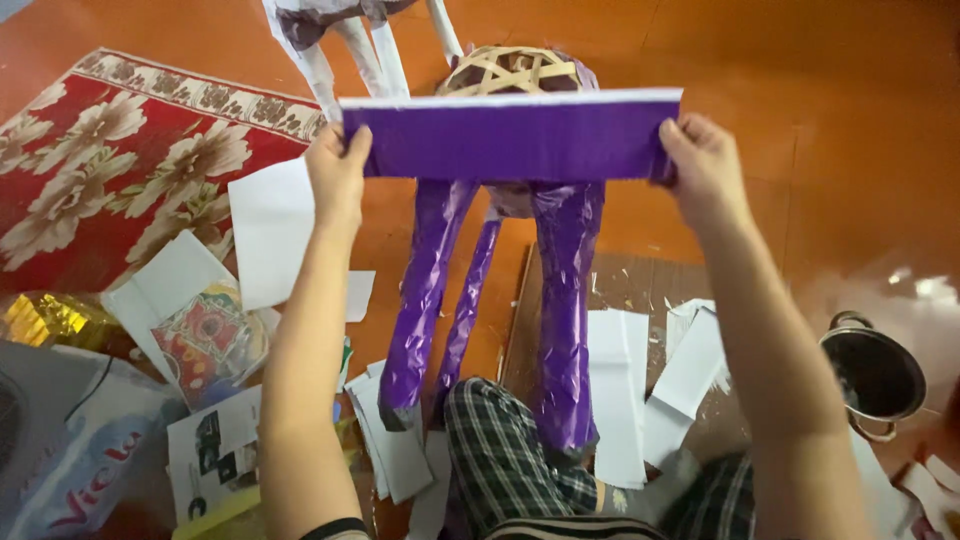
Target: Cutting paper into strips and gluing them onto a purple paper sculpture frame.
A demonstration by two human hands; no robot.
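Orange-brown polished floor [860,60], person seated on it w/ plaid-trousered legs [500,460] at bottom centre. Far left: red rug w/ cream flower pattern [110,160]; below it a crinkled gold foil wrapper [45,318], a white plastic bag w/ red and blue print [75,460], a round package w/ red-green printed label [205,338], and a white printed leaflet w/ small dark pictures [215,450]. Loose white paper sheets [270,225] scattered about. Left hand [338,175] pinches the left end of a long purple paper strip w/ white top edge [510,135]; right hand [700,165] grips the right end, strip stretched taut and level btwn them, in front of a woven bamboo frame figure w/ purple-papered legs [560,300]. Step looks like sizing or placing the strip against the still-bare lattice top; next move prob. needs it lowered square onto the frame and smoothed w/o creasing. More white strips [615,390] lie on a board; far right, a dark metal pot w/ handles [875,375].
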